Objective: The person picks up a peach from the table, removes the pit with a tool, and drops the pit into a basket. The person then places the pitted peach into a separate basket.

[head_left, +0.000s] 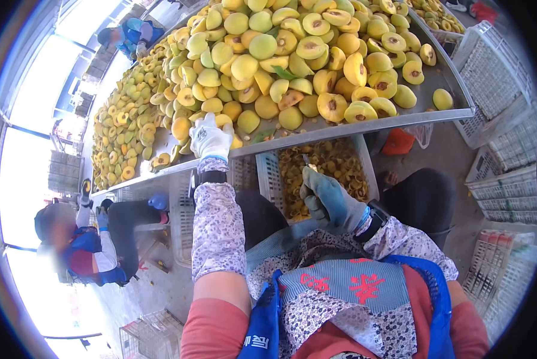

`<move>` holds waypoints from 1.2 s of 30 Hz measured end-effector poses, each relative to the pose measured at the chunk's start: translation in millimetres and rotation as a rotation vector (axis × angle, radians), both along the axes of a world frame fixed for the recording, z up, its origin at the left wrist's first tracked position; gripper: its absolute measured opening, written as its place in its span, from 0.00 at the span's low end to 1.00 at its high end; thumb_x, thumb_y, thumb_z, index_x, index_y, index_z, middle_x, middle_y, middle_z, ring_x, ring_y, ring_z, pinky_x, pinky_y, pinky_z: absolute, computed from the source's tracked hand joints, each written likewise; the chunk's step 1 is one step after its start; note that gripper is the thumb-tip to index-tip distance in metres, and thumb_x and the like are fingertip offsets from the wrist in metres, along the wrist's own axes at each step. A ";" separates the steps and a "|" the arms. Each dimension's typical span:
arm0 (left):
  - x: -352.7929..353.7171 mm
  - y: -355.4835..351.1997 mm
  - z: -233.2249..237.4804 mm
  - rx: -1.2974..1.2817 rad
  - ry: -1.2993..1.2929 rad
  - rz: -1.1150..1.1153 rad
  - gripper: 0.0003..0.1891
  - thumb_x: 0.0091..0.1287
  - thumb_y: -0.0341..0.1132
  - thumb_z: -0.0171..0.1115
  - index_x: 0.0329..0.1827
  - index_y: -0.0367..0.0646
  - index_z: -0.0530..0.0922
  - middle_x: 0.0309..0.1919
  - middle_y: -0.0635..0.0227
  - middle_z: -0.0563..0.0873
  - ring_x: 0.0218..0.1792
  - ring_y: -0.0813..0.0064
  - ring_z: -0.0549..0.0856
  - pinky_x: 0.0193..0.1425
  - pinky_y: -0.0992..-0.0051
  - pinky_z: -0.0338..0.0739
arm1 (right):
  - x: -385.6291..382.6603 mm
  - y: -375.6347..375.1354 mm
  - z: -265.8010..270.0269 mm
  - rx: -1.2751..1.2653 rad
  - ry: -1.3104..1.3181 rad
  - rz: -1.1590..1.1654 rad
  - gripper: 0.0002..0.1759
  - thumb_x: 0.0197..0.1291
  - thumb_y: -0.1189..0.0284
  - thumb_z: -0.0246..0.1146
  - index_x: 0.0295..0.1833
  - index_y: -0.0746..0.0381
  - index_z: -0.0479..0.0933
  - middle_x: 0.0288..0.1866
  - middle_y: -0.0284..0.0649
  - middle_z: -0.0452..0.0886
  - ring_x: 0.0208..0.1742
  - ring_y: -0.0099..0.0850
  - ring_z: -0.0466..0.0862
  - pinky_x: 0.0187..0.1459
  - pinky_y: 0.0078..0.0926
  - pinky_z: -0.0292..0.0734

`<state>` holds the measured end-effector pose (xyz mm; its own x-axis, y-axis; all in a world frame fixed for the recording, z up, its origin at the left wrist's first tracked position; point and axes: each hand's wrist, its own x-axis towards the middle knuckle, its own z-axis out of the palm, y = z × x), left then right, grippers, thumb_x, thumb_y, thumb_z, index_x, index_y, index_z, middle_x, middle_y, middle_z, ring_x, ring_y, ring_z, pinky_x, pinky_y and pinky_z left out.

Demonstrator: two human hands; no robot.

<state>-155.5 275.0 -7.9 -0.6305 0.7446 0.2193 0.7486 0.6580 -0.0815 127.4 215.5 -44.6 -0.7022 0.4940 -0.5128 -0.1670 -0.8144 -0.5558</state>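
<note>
My left hand (211,139), in a white glove, reaches over the near rim of a metal table. Its fingers are bent around a yellow peach (223,121) at the edge of the pile; part of the grip is hidden. My right hand (331,200), in a grey-blue glove, is closed on a small tool with a thin metal tip (306,160); its handle is inside the fist. Below that tip stands a plastic crate (271,179) holding yellow peach scraps (334,164). Whole and halved peaches (262,46) are heaped on the table, some halves showing brown centres.
The table's metal rim (364,124) runs across in front of me. White plastic crates (501,191) are stacked at the right. A person in a blue vest (95,254) sits at the left, and another person (131,39) works at the far side. An orange bag (398,142) lies beneath the table.
</note>
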 end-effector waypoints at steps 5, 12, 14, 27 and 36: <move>-15.1 4.1 -14.7 0.123 -0.148 -0.217 0.30 0.56 0.42 0.71 0.63 0.46 0.74 0.58 0.55 0.80 0.60 0.55 0.79 0.63 0.56 0.75 | -6.8 -3.3 -0.4 0.137 -0.040 -0.038 0.21 0.73 0.49 0.54 0.38 0.55 0.72 0.19 0.25 0.67 0.14 0.17 0.62 0.15 0.16 0.56; 24.5 -34.5 2.3 0.813 -1.319 -0.435 0.25 0.64 0.28 0.66 0.65 0.35 0.73 0.54 0.60 0.83 0.52 0.69 0.85 0.56 0.71 0.82 | -14.1 0.1 -14.0 0.665 -0.085 -0.196 0.22 0.75 0.56 0.55 0.48 0.67 0.77 0.36 0.35 0.82 0.36 0.26 0.79 0.41 0.29 0.77; 57.2 -48.7 14.8 0.880 -1.728 -0.402 0.24 0.65 0.29 0.65 0.65 0.36 0.74 0.54 0.59 0.82 0.53 0.67 0.85 0.57 0.67 0.82 | -14.0 3.8 -12.3 0.801 -0.083 -0.251 0.22 0.75 0.56 0.54 0.49 0.68 0.77 0.38 0.38 0.84 0.37 0.29 0.80 0.43 0.32 0.78; 128.2 -57.2 -10.4 0.595 -0.348 -0.936 0.33 0.55 0.36 0.77 0.61 0.31 0.74 0.58 0.52 0.83 0.55 0.56 0.85 0.60 0.67 0.79 | 2.2 24.3 -29.0 1.097 -0.433 -0.300 0.25 0.74 0.52 0.53 0.48 0.67 0.77 0.33 0.58 0.83 0.38 0.53 0.85 0.40 0.44 0.77; 158.2 -57.7 -18.3 1.093 -2.229 -0.441 0.29 0.60 0.21 0.68 0.63 0.30 0.66 0.60 0.50 0.78 0.55 0.57 0.85 0.56 0.63 0.85 | -5.0 5.1 -26.9 0.903 -0.229 -0.238 0.25 0.74 0.53 0.54 0.51 0.68 0.77 0.39 0.57 0.84 0.42 0.49 0.86 0.43 0.39 0.78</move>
<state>2.7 217.3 -26.2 -0.2865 0.9581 -0.0074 -0.6913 -0.2013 0.6940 122.3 220.6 -71.4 -0.4624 0.8865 0.0186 -0.0818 -0.0217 -0.9964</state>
